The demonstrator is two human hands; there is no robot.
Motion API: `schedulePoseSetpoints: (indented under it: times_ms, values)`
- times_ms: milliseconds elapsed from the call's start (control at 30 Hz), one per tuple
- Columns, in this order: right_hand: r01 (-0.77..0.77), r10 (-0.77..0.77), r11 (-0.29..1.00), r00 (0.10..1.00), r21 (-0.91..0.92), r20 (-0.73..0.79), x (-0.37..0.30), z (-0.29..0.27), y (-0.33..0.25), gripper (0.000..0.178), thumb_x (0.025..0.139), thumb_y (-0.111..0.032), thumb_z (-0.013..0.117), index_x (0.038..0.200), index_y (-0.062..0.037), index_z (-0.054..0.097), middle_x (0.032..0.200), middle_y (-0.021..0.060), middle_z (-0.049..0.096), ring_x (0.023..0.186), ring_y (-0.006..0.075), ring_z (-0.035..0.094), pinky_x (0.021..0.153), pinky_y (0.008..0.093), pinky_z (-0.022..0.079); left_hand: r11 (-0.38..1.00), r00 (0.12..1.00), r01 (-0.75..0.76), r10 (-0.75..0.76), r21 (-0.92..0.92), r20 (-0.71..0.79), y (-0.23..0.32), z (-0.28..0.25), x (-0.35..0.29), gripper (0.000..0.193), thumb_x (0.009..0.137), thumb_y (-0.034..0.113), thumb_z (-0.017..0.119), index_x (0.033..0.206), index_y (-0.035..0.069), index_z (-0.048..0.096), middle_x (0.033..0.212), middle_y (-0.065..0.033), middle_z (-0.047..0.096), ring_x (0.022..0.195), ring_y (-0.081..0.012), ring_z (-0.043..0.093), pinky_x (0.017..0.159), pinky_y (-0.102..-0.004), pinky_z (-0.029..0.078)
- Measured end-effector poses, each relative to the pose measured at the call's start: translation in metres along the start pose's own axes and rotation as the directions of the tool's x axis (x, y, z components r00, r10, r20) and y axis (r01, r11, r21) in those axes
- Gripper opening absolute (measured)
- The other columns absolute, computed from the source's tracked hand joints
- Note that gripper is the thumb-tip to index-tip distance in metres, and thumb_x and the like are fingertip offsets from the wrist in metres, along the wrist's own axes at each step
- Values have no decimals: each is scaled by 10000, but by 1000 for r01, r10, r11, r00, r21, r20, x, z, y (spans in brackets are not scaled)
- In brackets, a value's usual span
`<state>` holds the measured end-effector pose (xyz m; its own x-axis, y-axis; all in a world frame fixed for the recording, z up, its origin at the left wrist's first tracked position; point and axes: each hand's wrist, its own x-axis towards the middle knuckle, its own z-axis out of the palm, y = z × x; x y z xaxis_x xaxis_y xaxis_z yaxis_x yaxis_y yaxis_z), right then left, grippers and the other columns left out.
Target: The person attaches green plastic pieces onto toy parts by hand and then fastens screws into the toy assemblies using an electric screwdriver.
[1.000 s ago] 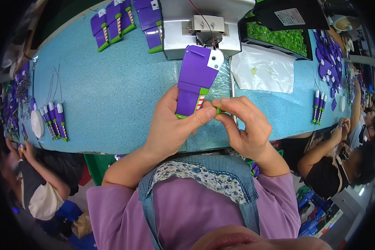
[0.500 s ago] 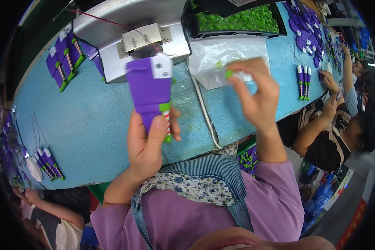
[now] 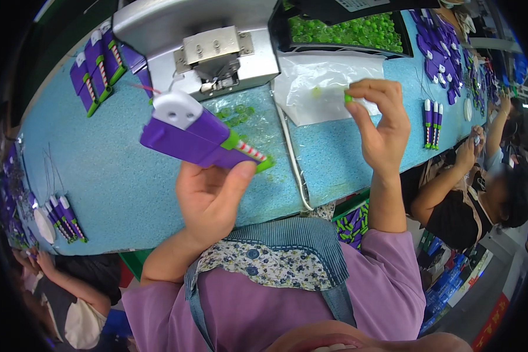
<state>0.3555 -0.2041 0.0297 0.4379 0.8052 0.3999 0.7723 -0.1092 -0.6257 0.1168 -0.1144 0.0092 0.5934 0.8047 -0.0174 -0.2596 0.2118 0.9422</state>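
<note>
My left hand [image 3: 208, 202] grips a flat purple plastic piece [image 3: 185, 141] by its narrower end. This piece has a white tip with two dark holes, a red-and-white striped strip and green end parts; it is tilted, white tip toward the upper left. To the right, my right hand [image 3: 387, 126] pinches a small green plastic part [image 3: 348, 97] between thumb and fingertips, above a white plastic bag [image 3: 302, 108]. A metal machine [image 3: 214, 50] stands beyond the purple piece. Several translucent green bits [image 3: 234, 114] lie on the table before it.
A black bin [image 3: 400, 44] holds many small green parts. Similar purple pieces [image 3: 100, 67] lie at the far left, with more in a heap [image 3: 437, 56] at the far right. A white cable [image 3: 291, 155] crosses the blue table [image 3: 141, 193]. Co-workers sit on both sides.
My left hand has turned the purple piece, so its white tip now points upper left. My right hand has moved slightly right, still pinching the green part. The view has shifted a little.
</note>
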Motion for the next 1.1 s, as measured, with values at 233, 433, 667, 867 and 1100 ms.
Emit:
schedulePoseSetpoints:
  times_ms: [233,433,667,867,1100]
  values:
    - [-208,90,764,972,611,219,-33,22,-48,170,747,-47,727,899,3,670,955,102,631,925,206,532,839,304,405,1000,996,-21,23,-20,85,1,10,-7,326,863,-63,598,1161,-1,479,1025,-143,634,934,-208,638,821,-318,527]
    - [-169,19,813,964,557,265,-38,26,-54,162,736,-68,744,882,-32,685,944,86,643,868,184,542,784,306,416,1000,996,-13,12,8,91,4,10,-14,318,860,-49,614,1147,-16,482,1024,-141,634,915,-205,641,807,-309,529]
    - [-304,100,723,935,621,342,-48,35,-56,124,721,-52,757,817,-34,680,860,75,652,761,170,575,705,280,444,992,997,75,-74,-103,21,3,10,-18,327,837,-53,644,1135,-34,510,1036,-107,621,961,-172,615,820,-290,508]
    - [-196,-4,866,917,459,399,-12,51,-55,130,716,-16,735,827,-28,668,845,76,647,766,190,598,666,291,464,997,999,-28,27,-76,-20,13,-24,-4,134,864,-16,560,998,-13,553,984,-150,624,901,-218,627,786,-323,500]
    - [210,-232,972,939,110,254,12,85,-36,172,692,57,675,846,-13,639,862,91,640,798,275,584,688,352,477,996,928,-63,36,-61,-371,70,-122,47,136,890,129,594,874,10,530,672,-33,484,626,-130,474,573,-286,411]
